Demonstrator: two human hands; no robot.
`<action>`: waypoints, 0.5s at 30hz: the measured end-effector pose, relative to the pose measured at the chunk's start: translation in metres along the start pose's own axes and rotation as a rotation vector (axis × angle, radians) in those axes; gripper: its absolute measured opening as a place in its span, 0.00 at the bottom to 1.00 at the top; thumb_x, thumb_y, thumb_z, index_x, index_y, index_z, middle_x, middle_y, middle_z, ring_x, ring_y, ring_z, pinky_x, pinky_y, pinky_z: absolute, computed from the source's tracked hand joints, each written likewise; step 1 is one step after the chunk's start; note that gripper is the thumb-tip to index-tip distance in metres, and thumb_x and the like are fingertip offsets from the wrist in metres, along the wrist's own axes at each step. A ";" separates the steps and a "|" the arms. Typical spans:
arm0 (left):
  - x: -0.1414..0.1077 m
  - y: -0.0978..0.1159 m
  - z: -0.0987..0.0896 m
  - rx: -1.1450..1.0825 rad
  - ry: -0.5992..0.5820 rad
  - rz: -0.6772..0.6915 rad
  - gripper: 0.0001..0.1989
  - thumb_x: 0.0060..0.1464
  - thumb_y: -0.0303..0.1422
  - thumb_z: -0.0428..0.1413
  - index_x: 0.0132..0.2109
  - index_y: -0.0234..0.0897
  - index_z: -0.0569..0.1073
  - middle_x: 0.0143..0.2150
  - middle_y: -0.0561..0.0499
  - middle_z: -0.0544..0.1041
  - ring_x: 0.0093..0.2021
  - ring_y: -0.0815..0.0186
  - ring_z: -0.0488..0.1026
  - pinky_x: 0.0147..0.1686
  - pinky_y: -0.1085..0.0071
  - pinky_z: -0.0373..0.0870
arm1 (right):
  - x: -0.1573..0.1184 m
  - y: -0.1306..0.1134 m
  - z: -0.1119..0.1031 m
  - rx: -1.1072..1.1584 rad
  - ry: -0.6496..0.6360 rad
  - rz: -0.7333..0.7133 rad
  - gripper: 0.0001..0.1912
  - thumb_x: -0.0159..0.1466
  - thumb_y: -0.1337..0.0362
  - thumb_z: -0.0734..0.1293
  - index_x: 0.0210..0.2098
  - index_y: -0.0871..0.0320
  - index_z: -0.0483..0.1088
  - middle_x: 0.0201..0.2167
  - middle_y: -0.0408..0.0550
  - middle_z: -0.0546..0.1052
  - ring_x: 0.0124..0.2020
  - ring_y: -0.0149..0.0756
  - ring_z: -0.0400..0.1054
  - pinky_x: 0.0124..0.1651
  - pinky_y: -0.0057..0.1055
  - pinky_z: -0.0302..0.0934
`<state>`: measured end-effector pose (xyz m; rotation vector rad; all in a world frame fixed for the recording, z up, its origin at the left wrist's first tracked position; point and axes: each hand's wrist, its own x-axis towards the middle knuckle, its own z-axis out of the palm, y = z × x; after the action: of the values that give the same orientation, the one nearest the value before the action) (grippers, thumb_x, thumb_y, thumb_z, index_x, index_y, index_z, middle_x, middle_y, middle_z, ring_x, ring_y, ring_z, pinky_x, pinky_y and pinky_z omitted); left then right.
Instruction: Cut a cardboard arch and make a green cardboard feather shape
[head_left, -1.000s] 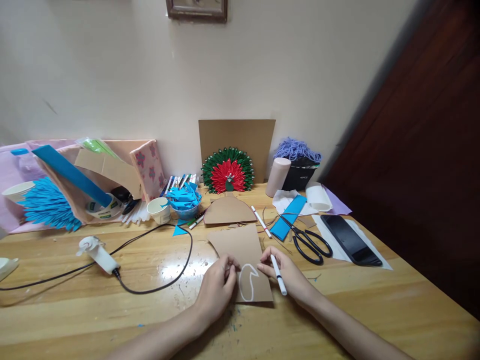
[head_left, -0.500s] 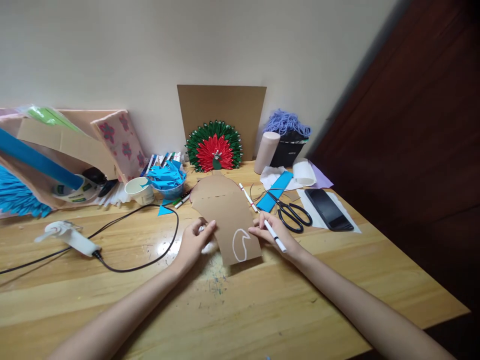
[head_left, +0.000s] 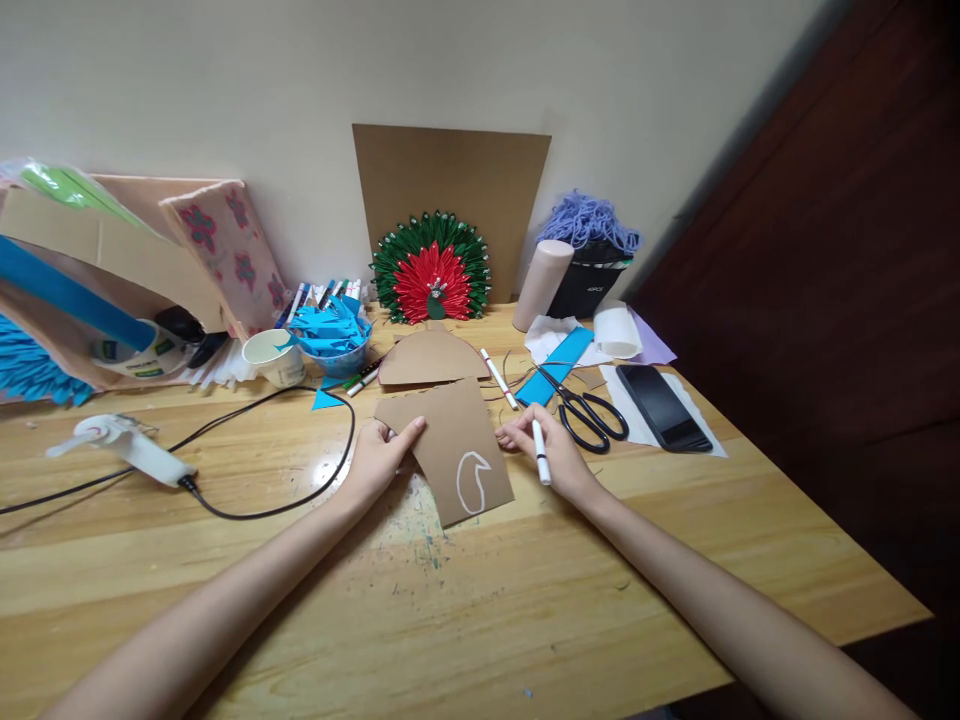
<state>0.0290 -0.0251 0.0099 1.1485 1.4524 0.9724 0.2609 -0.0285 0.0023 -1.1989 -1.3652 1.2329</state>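
your left hand (head_left: 377,462) grips the left edge of the brown cardboard piece (head_left: 439,440), thumb laid on top, fingers mostly hidden under it. your right hand (head_left: 566,460) is partly curled, holding a white marker (head_left: 541,455), its fingertips drawn together beside the cardboard's right edge; whether they touch it, i cannot tell. the cardboard is in front of you between both hands, a white curved outline (head_left: 471,484) near its lower right corner. black scissors (head_left: 574,400) lie near your right hand.
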 end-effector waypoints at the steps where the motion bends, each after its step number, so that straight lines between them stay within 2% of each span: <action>1: 0.001 0.001 0.000 0.002 -0.001 0.002 0.24 0.43 0.48 0.58 0.15 0.34 0.61 0.10 0.55 0.62 0.11 0.75 0.56 0.11 0.78 0.48 | -0.001 -0.002 0.000 -0.004 0.033 -0.051 0.13 0.60 0.52 0.62 0.30 0.55 0.59 0.30 0.46 0.73 0.33 0.35 0.68 0.41 0.35 0.62; 4: 0.003 0.003 -0.001 -0.014 0.007 -0.002 0.22 0.42 0.47 0.59 0.16 0.35 0.61 0.10 0.55 0.62 0.10 0.75 0.57 0.11 0.77 0.48 | -0.007 -0.007 0.000 -0.036 0.039 -0.164 0.16 0.66 0.53 0.51 0.40 0.55 0.63 0.26 0.43 0.68 0.30 0.34 0.64 0.38 0.32 0.60; 6: 0.004 0.004 -0.001 -0.011 0.009 -0.006 0.22 0.41 0.46 0.59 0.16 0.36 0.61 0.10 0.56 0.62 0.11 0.74 0.57 0.11 0.77 0.49 | -0.012 -0.009 0.003 -0.064 -0.047 -0.166 0.17 0.66 0.54 0.51 0.46 0.54 0.63 0.25 0.42 0.65 0.29 0.33 0.62 0.35 0.30 0.58; 8: 0.005 0.002 -0.001 0.000 0.013 -0.004 0.22 0.41 0.46 0.59 0.16 0.36 0.60 0.10 0.56 0.62 0.11 0.74 0.58 0.11 0.77 0.50 | -0.018 -0.009 0.009 -0.093 -0.128 -0.144 0.15 0.65 0.56 0.56 0.49 0.54 0.62 0.27 0.42 0.65 0.29 0.32 0.61 0.34 0.29 0.57; 12: 0.006 -0.002 -0.002 0.066 0.047 0.032 0.23 0.42 0.47 0.58 0.15 0.36 0.59 0.11 0.56 0.61 0.12 0.74 0.58 0.12 0.77 0.50 | -0.024 -0.008 0.020 -0.178 -0.238 -0.114 0.09 0.62 0.60 0.61 0.41 0.56 0.65 0.34 0.45 0.69 0.34 0.33 0.63 0.36 0.28 0.58; 15: 0.007 -0.003 -0.002 0.100 0.052 0.050 0.24 0.42 0.46 0.58 0.15 0.36 0.57 0.10 0.57 0.60 0.12 0.75 0.56 0.13 0.77 0.49 | -0.023 -0.005 0.023 -0.214 -0.253 -0.122 0.06 0.61 0.62 0.61 0.35 0.57 0.66 0.33 0.46 0.70 0.33 0.33 0.64 0.35 0.28 0.58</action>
<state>0.0261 -0.0195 0.0055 1.2452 1.5347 0.9790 0.2403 -0.0543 0.0047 -1.1114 -1.7685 1.2045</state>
